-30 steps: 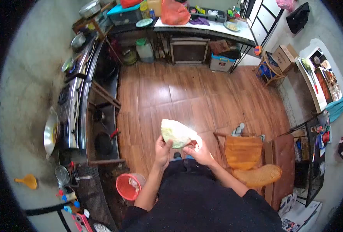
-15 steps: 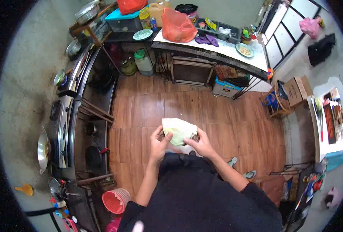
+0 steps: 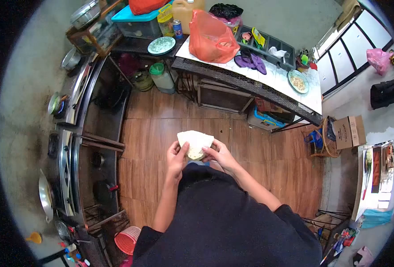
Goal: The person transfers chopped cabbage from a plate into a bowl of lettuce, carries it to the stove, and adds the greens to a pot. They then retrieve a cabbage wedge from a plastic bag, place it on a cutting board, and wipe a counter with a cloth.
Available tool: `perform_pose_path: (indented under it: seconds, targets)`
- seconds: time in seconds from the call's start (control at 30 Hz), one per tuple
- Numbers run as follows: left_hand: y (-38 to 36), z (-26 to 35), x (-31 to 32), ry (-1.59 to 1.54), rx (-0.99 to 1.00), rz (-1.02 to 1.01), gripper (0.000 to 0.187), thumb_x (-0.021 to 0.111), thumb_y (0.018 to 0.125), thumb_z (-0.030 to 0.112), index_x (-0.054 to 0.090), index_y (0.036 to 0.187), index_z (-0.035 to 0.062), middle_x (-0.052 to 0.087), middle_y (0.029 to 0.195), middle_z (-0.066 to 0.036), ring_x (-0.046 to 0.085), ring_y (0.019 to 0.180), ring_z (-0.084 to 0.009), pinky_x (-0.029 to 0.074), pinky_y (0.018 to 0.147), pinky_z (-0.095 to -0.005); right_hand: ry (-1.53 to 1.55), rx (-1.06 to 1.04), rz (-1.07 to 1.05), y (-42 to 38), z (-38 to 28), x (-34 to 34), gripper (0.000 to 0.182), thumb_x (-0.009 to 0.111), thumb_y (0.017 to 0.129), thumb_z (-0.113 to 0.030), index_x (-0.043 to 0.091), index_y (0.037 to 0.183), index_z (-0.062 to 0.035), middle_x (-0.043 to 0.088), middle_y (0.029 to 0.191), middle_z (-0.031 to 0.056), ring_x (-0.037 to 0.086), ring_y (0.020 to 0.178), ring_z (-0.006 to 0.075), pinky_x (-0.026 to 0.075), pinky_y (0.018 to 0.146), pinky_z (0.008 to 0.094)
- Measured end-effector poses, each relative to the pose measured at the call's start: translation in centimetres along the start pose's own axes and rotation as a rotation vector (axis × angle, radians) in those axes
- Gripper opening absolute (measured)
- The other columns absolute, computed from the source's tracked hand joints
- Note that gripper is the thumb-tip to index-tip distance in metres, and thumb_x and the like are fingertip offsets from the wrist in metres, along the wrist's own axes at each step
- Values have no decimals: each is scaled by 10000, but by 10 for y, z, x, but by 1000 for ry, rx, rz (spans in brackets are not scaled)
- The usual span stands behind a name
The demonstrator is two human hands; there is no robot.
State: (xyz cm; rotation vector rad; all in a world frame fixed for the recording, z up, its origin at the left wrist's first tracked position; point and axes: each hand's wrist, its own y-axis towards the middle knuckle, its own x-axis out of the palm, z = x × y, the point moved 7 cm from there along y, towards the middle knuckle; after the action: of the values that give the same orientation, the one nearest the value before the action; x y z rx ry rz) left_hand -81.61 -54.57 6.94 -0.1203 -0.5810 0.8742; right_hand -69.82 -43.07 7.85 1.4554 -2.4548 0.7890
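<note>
A pale green and white piece of cabbage (image 3: pixel 196 139) is held up in front of my body, above the wooden floor. My left hand (image 3: pixel 175 161) grips its left side, thumb laid over the near face. On the opposite side, my right hand (image 3: pixel 221 156) pinches the lower right part with thumb on top and fingers behind. The underside of the cabbage and most of my fingertips are hidden.
Ahead stands a table (image 3: pixel 313 99) bearing a red plastic bag (image 3: pixel 212 40), a purple item (image 3: pixel 251 63) and a plate of food (image 3: pixel 298 82). Stoves (image 3: pixel 66 171) with a wok (image 3: pixel 46 196) line the left. A red basket (image 3: pixel 127 240) sits lower left.
The view has shifted closer to the table. Both hands have tilted the cabbage, so its pale face shows more and its green side less. Neither hand has let go.
</note>
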Motion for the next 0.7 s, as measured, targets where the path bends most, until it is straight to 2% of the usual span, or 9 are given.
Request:
perform_pose_path:
  seconds: [0.1,0.2,0.27,0.43,0.5,0.57,0.63,0.67,0.7]
  targets:
    - [63,20,17,98,-4,-84,307,684,932,130,577,1162,-45,681,1076,-110,651,978,-149,525,856,-298,62,-6,80,50,-21,-12,485,648,957,-217,460,1355,-11,615,1189,112,662,991,196,576,785,322]
    - [110,47,42,221,2,-138,300,709,913,130,586,1143,-20,679,1037,-84,643,941,-132,520,835,-285,137,72,134,83,-40,-26,522,680,937,-231,459,1364,-27,583,1262,80,621,1077,185,581,789,326]
    - [143,63,63,305,62,-183,292,730,899,153,599,1113,2,677,1004,-61,632,921,-121,514,827,-277,195,-44,131,116,-58,-39,503,683,937,-235,471,1344,-28,593,1245,75,623,1071,172,573,812,326]
    - [235,80,93,399,31,-238,344,715,912,167,579,1168,-18,673,1088,-80,628,1001,-127,505,868,-285,161,-101,122,198,-108,-79,493,695,928,-229,481,1327,-32,618,1199,75,607,1096,151,556,842,322]
    - [274,79,106,411,21,-246,365,707,917,168,567,1199,-17,666,1120,-91,623,1031,-130,499,888,-289,111,-114,154,230,-130,-98,505,719,905,-205,488,1315,-21,619,1202,77,595,1110,155,524,892,331]
    - [321,85,119,409,132,-235,399,693,926,177,543,1254,6,647,1160,-94,610,1041,-130,489,889,-290,48,-198,186,272,-155,-122,503,726,895,-188,495,1305,-13,617,1206,80,591,1107,157,502,921,332]
    - [367,97,122,488,196,-77,410,687,930,184,533,1280,35,631,1168,-88,601,1024,-134,482,861,-285,-32,-313,288,305,-188,-148,481,728,881,-149,511,1278,12,618,1201,86,583,1095,156,449,979,329]
    - [384,117,129,565,276,-3,416,688,928,191,534,1287,48,629,1144,-74,596,982,-135,475,817,-271,-94,-361,329,318,-212,-155,476,726,882,-150,511,1273,16,622,1192,88,583,1090,155,451,971,327]
    - [398,138,140,574,326,67,447,711,905,200,532,1283,41,630,1129,-77,590,990,-157,471,829,-296,-164,-419,364,332,-240,-163,472,724,883,-151,512,1268,21,625,1184,89,584,1084,154,453,964,324]
